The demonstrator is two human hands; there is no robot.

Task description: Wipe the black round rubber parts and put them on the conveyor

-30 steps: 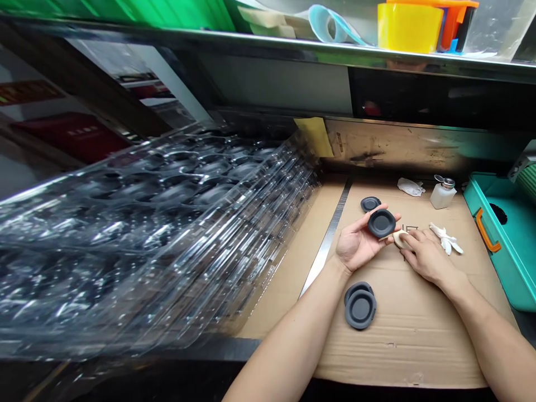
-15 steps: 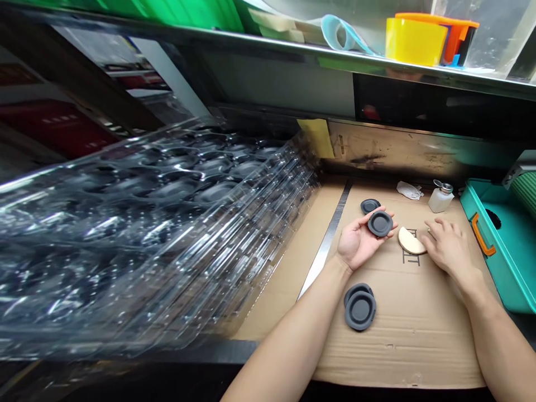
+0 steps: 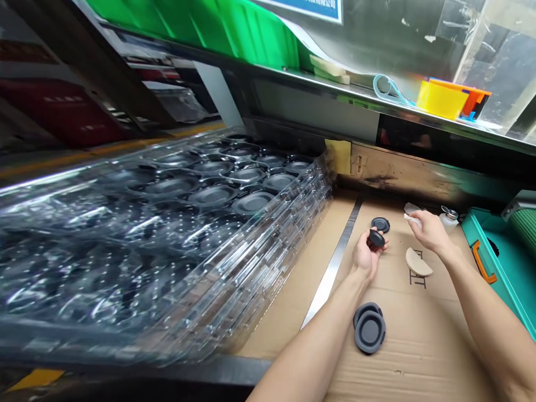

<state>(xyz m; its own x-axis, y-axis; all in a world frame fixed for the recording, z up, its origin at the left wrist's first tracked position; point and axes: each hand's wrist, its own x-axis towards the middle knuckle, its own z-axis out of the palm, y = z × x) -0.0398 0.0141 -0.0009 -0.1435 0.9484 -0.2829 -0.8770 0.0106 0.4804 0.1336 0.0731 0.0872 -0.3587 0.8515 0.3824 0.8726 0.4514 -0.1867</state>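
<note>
Head view: left hand is holding a dark rounded piece above the cardboard-covered counter

Nearest, two more dark pieces are lying on the cardboard, one partly overlapping the other, while a stack of clear plastic trays is running back along the left, dark rounded shapes showing in its top pockets. At the right edge a teal bin is standing, its orange handle facing the work. Farther in, a cream half-round pad is lying flat between the two forearms. The left grip is clamping the held piece at a tilt, and a single dark piece is lying just beyond those fingers. The right hand is hovering past the pad, its grip pinching a small white scrap. Behind it a white bottle is standing, partly hidden. Farthest, a yellow container is sitting on the shelf
</note>
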